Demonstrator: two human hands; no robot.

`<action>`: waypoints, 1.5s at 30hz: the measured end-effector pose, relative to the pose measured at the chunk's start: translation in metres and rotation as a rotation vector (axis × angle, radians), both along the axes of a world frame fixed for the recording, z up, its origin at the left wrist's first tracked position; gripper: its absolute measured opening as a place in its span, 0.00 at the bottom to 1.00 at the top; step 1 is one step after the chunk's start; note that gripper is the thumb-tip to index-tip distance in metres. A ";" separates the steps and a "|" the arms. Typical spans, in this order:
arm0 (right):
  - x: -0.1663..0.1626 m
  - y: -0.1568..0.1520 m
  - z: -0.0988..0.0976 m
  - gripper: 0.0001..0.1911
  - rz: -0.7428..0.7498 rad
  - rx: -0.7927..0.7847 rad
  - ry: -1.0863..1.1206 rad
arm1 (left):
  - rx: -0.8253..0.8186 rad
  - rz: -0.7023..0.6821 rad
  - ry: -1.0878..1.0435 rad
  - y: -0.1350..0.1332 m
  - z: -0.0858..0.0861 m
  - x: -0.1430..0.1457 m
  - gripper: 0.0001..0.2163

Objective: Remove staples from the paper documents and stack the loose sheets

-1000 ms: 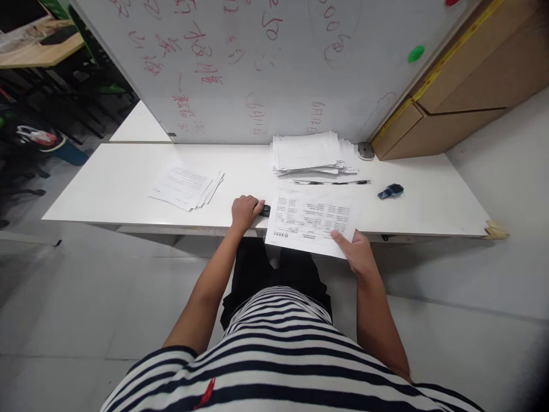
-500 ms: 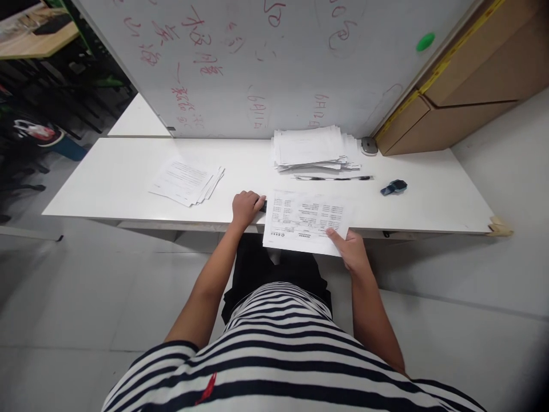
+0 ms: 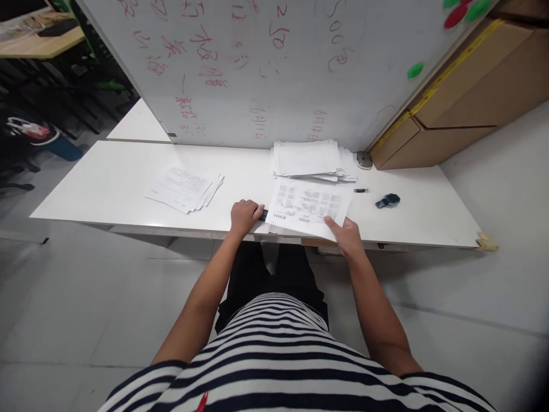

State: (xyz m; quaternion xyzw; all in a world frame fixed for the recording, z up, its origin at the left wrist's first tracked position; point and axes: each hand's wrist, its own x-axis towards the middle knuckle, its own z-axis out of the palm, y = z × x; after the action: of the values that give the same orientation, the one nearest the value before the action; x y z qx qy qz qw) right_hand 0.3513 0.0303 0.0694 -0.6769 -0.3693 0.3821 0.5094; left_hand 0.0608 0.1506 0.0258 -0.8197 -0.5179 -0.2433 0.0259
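My right hand (image 3: 349, 236) pinches the lower right corner of a printed paper sheet (image 3: 309, 203), thumb on top. The sheet lies over the table's front edge and reaches the paper stack behind it. At the table edge my left hand (image 3: 246, 217) is closed on a small black object (image 3: 263, 215), mostly hidden under the fingers. The object's exposed end meets the sheet's left edge; whether it grips the paper I cannot tell. A pen (image 3: 361, 190) shows only its tip end beyond the sheet.
Several printed sheets (image 3: 184, 189) lie fanned on the left of the white table (image 3: 111, 177). A thick paper stack (image 3: 306, 157) rests against the whiteboard (image 3: 240, 80). To the right are a dark watch (image 3: 388, 200), a grey mouse-like device (image 3: 364, 160) and cardboard boxes (image 3: 454, 86).
My right hand has pushed the sheet forward, up to the paper stack, covering most of the pen. My left hand keeps its grip at the table edge. The view has tilted slightly.
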 end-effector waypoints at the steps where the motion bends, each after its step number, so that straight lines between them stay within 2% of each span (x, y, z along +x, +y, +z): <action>1: 0.004 0.015 0.007 0.29 0.004 0.030 -0.033 | 0.008 0.003 0.001 0.000 0.000 0.000 0.20; 7: 0.038 0.136 0.045 0.31 0.107 0.321 -0.121 | 0.051 -0.004 0.007 0.000 -0.002 0.002 0.20; 9: 0.049 0.175 0.051 0.30 0.151 0.262 -0.172 | 0.063 0.000 0.004 0.000 -0.001 0.002 0.19; 11: 0.057 0.206 0.053 0.29 0.146 0.102 -0.300 | 0.074 0.001 0.006 0.000 -0.001 0.002 0.19; 13: 0.061 0.225 0.052 0.35 0.012 -0.057 -0.494 | 0.083 0.000 0.017 -0.001 -0.001 0.002 0.19; 15: 0.061 0.231 0.046 0.43 -0.148 -0.105 -0.671 | 0.088 -0.004 0.030 -0.001 -0.001 0.002 0.20; 17: 0.057 0.223 0.034 0.44 -0.194 -0.037 -0.780 | 0.089 -0.006 0.033 -0.001 -0.001 0.001 0.20; 21: 0.037 0.170 0.000 0.38 -0.014 0.072 -0.903 | 0.052 -0.004 0.032 -0.002 0.000 0.000 0.20; 25: 0.018 0.105 -0.034 0.36 0.121 -0.084 -0.982 | 0.024 0.003 0.023 -0.003 0.002 0.001 0.19; 28: 0.013 0.076 -0.051 0.35 0.166 -0.210 -1.005 | 0.031 0.001 0.006 -0.002 0.001 0.001 0.19; 33: 0.012 0.064 -0.060 0.32 0.207 -0.252 -1.075 | 0.050 0.000 -0.009 -0.001 -0.001 0.000 0.20; 45: 0.013 0.064 -0.064 0.31 0.171 -0.185 -1.053 | 0.033 0.023 0.020 -0.007 0.000 0.000 0.18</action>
State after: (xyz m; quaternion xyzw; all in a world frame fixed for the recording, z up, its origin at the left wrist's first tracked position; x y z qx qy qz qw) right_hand 0.3647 0.0942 0.0051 -0.7864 -0.5931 0.0622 0.1608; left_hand 0.0613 0.1434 0.0261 -0.8156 -0.5230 -0.2431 0.0475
